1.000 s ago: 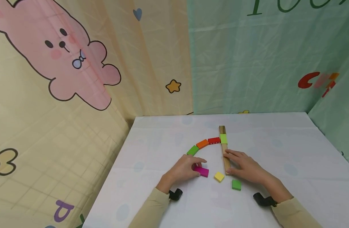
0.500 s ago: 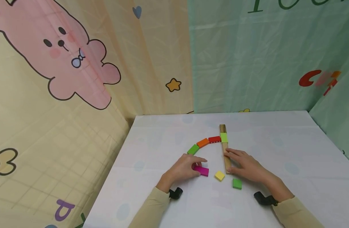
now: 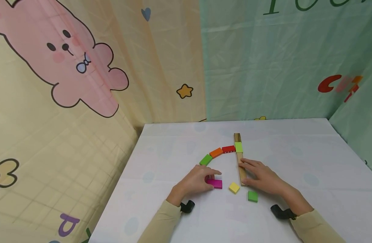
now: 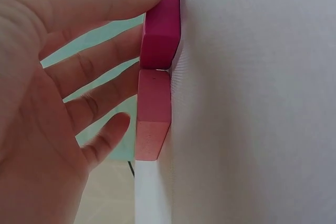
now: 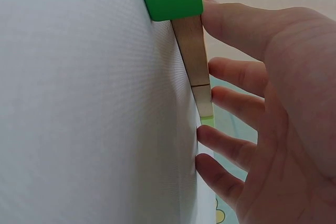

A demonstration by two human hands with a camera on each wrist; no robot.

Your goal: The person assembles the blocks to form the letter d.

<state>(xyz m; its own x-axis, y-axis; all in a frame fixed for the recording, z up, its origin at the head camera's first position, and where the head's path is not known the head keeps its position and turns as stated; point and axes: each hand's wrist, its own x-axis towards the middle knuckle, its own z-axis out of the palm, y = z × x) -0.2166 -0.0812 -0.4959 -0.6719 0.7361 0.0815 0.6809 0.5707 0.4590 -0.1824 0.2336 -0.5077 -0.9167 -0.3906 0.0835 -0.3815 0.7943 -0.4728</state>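
Note:
My left hand (image 3: 192, 182) pinches a magenta block (image 3: 215, 184) on the white table; the thumb lies on its near side in the left wrist view. There a salmon-pink block (image 4: 153, 98) stands end to end with it; in the head view the hand hides that block. My right hand (image 3: 262, 177) rests with fairly straight fingers against a line of wooden blocks (image 3: 242, 173). A lime block (image 3: 238, 147) sits within that line. From it a red block (image 3: 229, 149), an orange block (image 3: 216, 153) and a green block (image 3: 206, 159) curve leftward.
A loose yellow block (image 3: 234, 188) lies between the hands. Another green block (image 3: 252, 196) lies just in front of the right hand. Patterned cloth (image 3: 174, 60) hangs behind and beside the white table (image 3: 295, 141).
The magenta block has turned slightly in my left fingers, its right end swinging toward me so that it lies more level across the view. My right hand keeps its place.

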